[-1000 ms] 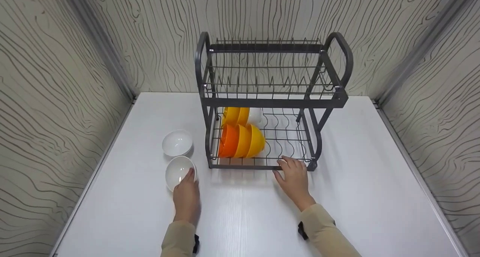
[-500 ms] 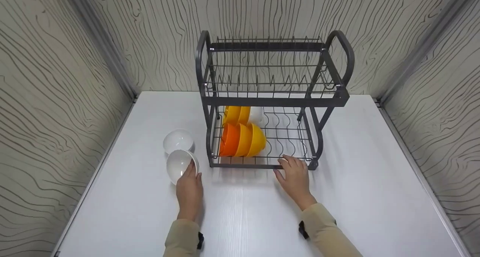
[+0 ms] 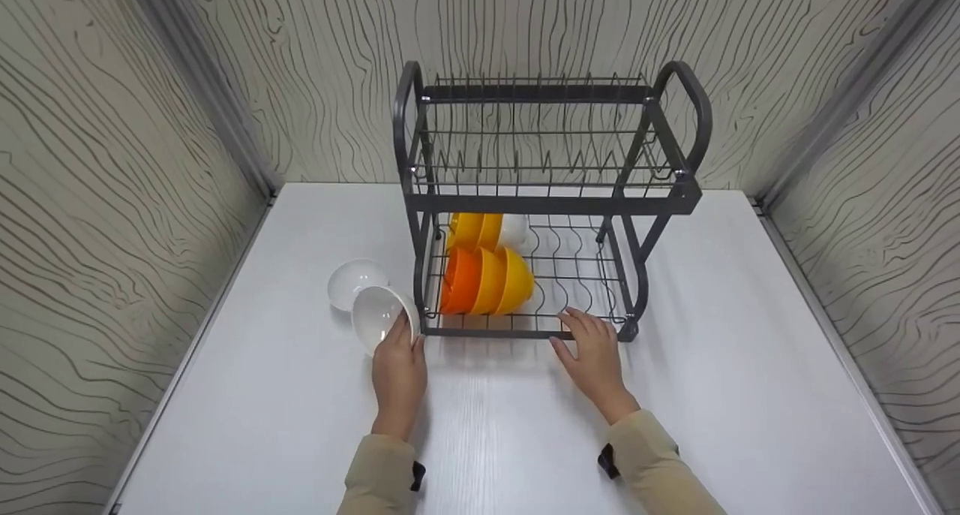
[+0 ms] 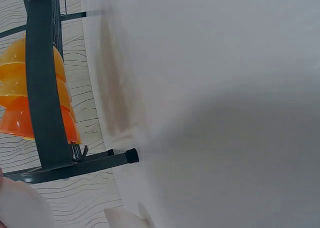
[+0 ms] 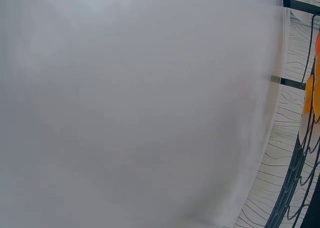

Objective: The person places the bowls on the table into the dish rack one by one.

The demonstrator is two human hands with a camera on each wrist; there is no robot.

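My left hand (image 3: 400, 372) holds a white bowl (image 3: 373, 314) by its right rim, fingers inside and thumb outside. The bowl is tilted beside the front left corner of a dark two-tier dish rack (image 3: 540, 204); in the left wrist view part of this white bowl (image 4: 24, 205) shows at the lower left. A second white bowl (image 3: 352, 278) stands on the table just behind it. My right hand (image 3: 596, 357) holds the rack's lower front rail near its right end, fingers over the rail and thumb in front.
On the rack's lower tier, an orange bowl (image 3: 459, 281) and yellow bowls (image 3: 516, 281) stand on edge in a front row. Behind them are more yellow bowls (image 3: 466, 231) and a white one (image 3: 514, 230). Wood-patterned walls (image 3: 315, 72) enclose the white table (image 3: 480, 440).
My left hand has lifted and tilted the white bowl and moved it right and forward, towards the rack. My right hand has stayed at the front rail.
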